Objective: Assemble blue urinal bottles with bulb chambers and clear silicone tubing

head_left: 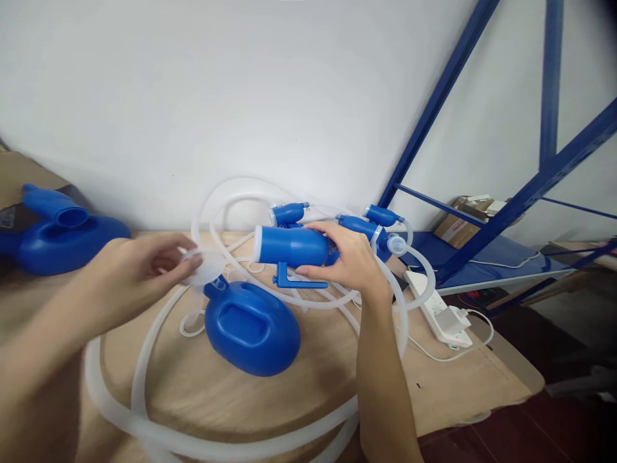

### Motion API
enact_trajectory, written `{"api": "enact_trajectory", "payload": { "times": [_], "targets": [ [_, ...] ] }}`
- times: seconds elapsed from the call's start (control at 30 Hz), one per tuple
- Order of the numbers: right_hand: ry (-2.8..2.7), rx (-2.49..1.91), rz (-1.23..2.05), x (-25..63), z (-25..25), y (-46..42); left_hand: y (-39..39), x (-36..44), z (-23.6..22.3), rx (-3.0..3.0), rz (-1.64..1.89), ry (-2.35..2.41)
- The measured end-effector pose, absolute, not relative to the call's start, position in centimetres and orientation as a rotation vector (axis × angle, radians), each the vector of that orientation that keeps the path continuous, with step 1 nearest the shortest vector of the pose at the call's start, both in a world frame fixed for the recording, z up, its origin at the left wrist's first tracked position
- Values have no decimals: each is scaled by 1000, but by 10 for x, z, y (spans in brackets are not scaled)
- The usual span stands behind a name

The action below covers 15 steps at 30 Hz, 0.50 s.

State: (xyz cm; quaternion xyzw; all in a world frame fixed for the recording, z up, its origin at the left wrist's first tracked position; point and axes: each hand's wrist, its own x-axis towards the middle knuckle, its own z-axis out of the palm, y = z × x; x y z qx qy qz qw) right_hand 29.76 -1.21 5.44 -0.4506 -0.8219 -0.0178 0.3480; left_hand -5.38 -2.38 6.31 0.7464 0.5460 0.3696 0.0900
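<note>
My left hand pinches a thin translucent white cap between thumb and fingers; motion blurs it somewhat. In my right hand is a blue plastic urinal funnel, lying sideways with its white-rimmed end to the left. An L-shaped blue handle hangs beneath it, near my right thumb. Below and between both hands, a blue urinal bottle rests on its side on the wooden table. A small white ring lies left of that bottle.
Translucent hoses loop across the table and around the bottle. More blue funnels sit behind. Another blue bottle stands left. To the right are a white power strip and a blue metal shelf holding a cardboard box.
</note>
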Motion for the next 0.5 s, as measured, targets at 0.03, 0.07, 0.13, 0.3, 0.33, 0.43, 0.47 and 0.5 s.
{"api": "enact_trajectory", "payload": {
  "times": [0.03, 0.07, 0.13, 0.3, 0.33, 0.43, 0.47, 0.5],
  "targets": [
    [-2126, -1146, -55, 295, 55, -13, -28, -32, 67, 2231, 1161, 1696],
    [-2125, -1131, -58, 293, 56, -14, -30, -12, 68, 2215, 1302, 1748],
    [-2119, -1109, -48, 291, 57, -16, -31, 18, 66, 2182, 1465, 1645],
    [-2040, -1042, -14, 285, 59, -22, -15, 40, 45, 2066, 1801, 1120],
    [-2059, -1024, -17, 283, 59, -23, -12, 41, 41, 2026, 1854, 996],
    [-2135, -1028, -67, 274, 58, -24, -5, 44, 32, 1826, 1918, 663],
    [-2142, -1045, -87, 271, 58, -24, -4, 46, 31, 1779, 1886, 576],
    [-2139, -1060, -102, 268, 58, -23, -4, 47, 30, 1757, 1842, 510]
  ]
}}
